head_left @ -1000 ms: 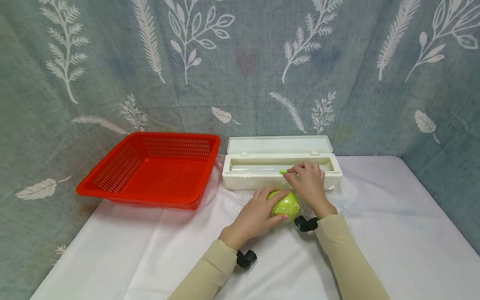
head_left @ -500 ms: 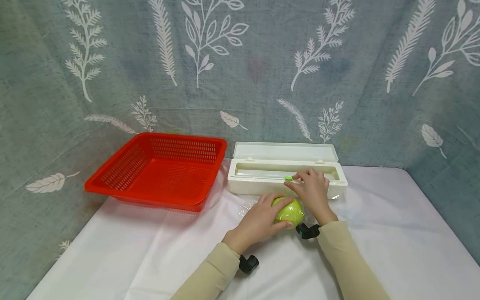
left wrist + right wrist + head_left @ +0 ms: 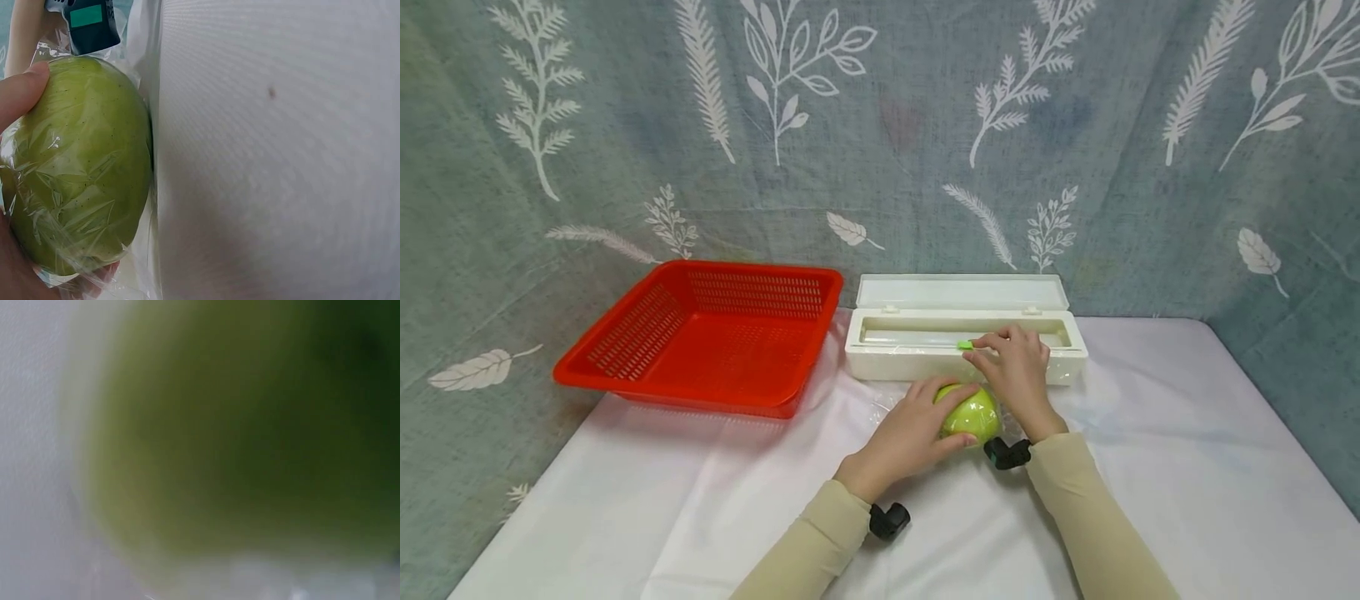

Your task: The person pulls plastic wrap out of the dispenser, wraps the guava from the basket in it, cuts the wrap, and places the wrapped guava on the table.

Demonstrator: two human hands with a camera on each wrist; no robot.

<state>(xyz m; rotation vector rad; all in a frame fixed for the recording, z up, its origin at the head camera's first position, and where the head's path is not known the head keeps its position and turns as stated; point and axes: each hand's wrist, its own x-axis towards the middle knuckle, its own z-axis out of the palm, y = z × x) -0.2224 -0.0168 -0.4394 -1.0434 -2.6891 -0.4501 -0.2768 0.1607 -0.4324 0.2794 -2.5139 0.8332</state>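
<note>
My left hand (image 3: 906, 433) holds a round green fruit (image 3: 976, 417) on the table, with thumb and fingers spread around its side. In the left wrist view clear cling film (image 3: 75, 206) lies wrinkled over the fruit. Just behind it stands a long white cling film dispenser (image 3: 898, 365), its lid (image 3: 958, 292) raised. My right hand (image 3: 1018, 371) reaches to the dispenser's front edge, thumb and forefinger pinching a small bright green slide cutter (image 3: 965, 345). The blurred fruit (image 3: 187, 437) fills most of the right wrist view, and the right fingers are out of that view.
A red slotted plastic basket (image 3: 790, 392) stands to the left of the dispenser. White cloth (image 3: 1150, 467) covers the table. A grey leaf-patterned curtain (image 3: 910, 208) hangs behind and along the sides.
The head view shifts slightly and comes back. Both hands, the fruit and the slide cutter keep nearly the same places relative to the dispenser.
</note>
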